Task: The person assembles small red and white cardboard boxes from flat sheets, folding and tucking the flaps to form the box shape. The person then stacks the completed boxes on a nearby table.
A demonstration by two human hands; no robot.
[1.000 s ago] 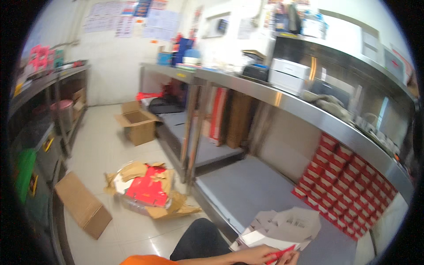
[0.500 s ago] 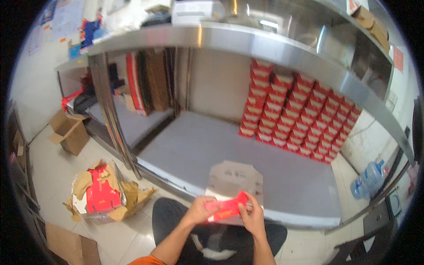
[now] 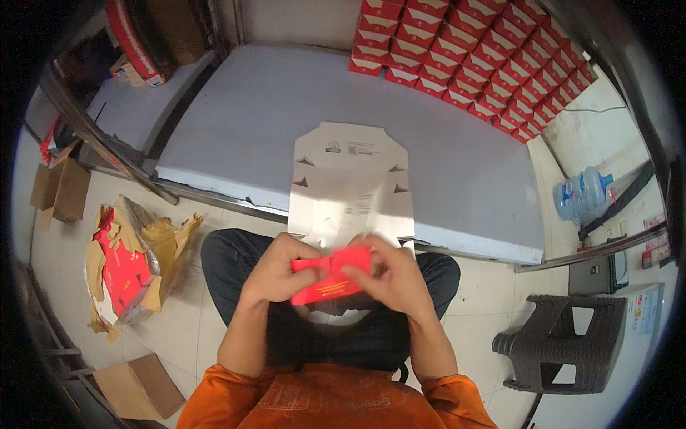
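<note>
Your left hand (image 3: pixel 281 272) is curled closed, pinching the left end of a bright red, stiff cardboard flap (image 3: pixel 325 287), thumb lying along its face. Your right hand (image 3: pixel 397 281) is bent in around the right end, thumb pressed on the front; fingers gripping, some of them hidden or smeared by blur. Flap sits just below frame centre, above your lap, tilted slightly up to the right.

Directly above it: a flat, pale grey-white die-cut cardboard sheet (image 3: pixel 343 179), cut-off upper corners, small triangular notches down both sides. It lies over the near edge of the low platform with a smooth blue-grey top (image 3: pixel 236 107). Can't tell whether flap and sheet are one piece; the join is blurred.

Your dark trousers (image 3: pixel 229 268) show either side of the hands, orange shirt (image 3: pixel 321 400) at bottom centre.

Around you: stacked red boxes with pale front panels (image 3: pixel 457 53) at top right, on the platform. Clear blue plastic water bottle (image 3: pixel 582 193) lying at right, dark woven-pattern plastic stool (image 3: pixel 547 347) at lower right. Left side: torn brown-paper bundle with red cardboard inside (image 3: pixel 168 239); open brown cardboard carton (image 3: pixel 71 187) above it, second brown cardboard carton (image 3: pixel 136 390) at lower left.
</note>
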